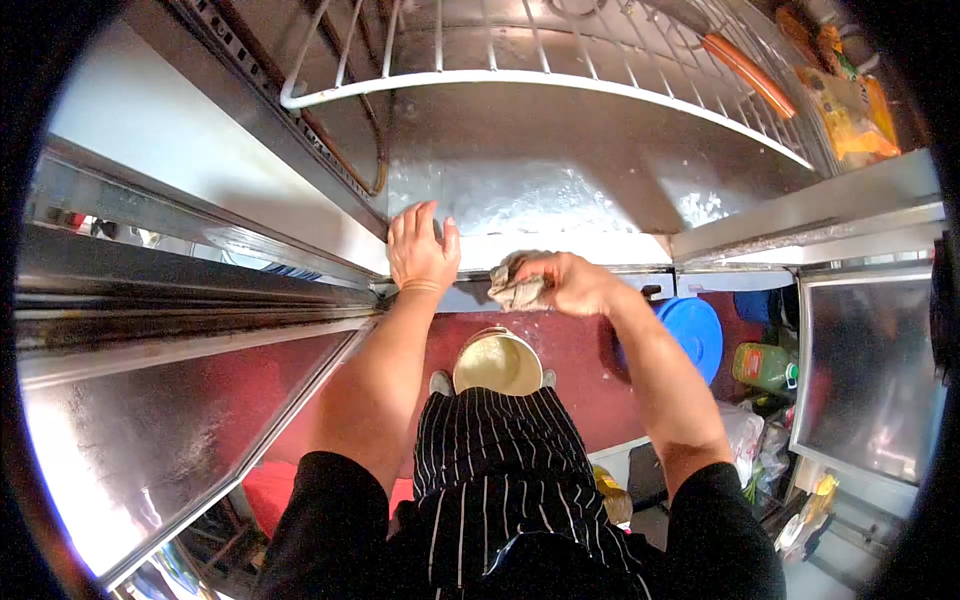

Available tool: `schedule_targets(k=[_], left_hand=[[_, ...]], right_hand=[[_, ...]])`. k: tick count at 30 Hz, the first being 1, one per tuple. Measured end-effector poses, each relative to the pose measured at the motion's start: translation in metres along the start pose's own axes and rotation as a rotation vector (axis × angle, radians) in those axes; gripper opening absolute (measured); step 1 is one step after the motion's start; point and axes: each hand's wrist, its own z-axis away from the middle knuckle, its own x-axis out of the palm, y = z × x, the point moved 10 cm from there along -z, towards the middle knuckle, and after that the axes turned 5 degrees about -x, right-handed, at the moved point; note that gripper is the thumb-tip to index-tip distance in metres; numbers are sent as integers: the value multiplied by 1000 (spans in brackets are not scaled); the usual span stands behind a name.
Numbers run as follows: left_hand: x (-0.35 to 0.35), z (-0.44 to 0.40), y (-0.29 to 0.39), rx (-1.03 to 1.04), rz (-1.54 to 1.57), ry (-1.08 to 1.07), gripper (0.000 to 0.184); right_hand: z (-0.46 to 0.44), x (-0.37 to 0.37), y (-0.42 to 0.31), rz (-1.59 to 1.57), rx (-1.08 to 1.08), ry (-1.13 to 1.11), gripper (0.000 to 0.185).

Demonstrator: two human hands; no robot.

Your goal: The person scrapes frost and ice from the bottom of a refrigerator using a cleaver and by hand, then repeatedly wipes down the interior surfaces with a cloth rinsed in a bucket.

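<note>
My left hand (422, 248) rests on the front ledge of a metal cabinet, fingers stretched out and holding nothing. To its right, my right hand (575, 283) is closed around a crumpled, greyish cloth (518, 290) just in front of the same ledge (560, 247). Behind the ledge lies the shiny metal cabinet floor (560, 195), with wet-looking patches. A pale bucket (498, 362) stands on the red floor between my feet, below my hands; its inside looks cream-coloured.
A white wire shelf (490, 77) spans the cabinet above, with an orange-handled item (748, 75) on it. Cabinet doors stand open at left (200, 400) and right (865, 370). A blue round lid (693, 335) and a bottle of yellow-green liquid (762, 367) are at right.
</note>
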Motion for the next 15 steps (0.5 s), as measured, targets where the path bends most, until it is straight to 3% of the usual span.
schedule_targets(k=[1,2,3,7,8,9,11,13,15], left_hand=[[0,0,1,8,5,-3,41],[0,0,1,12,3,-9,41],[1,0,2,17,1,-17,41],[-5,2,7,74,65,-11,42],[-11,6,14,142,69,27,42],[-18,13,21,157,71,24,42],[-39,45,43,254,221,-37,41],[-33,100,51,150,393,-283,38],[22,183,24,-432,750,-686,41]], right_hand=[[8,11,4,23,-51,17,38],[15,27,39,-62,62,1,36],[22,45,55,-133,-10,-2,35],[62,93,124,-97,175,75,36],[66,103,136,-264,62,143,38],[74,113,142,-269,56,156,38],[93,120,163,-612,117,368,42],[110,122,149,-639,135,457,50],[117,130,141,-1090,17,515,55]])
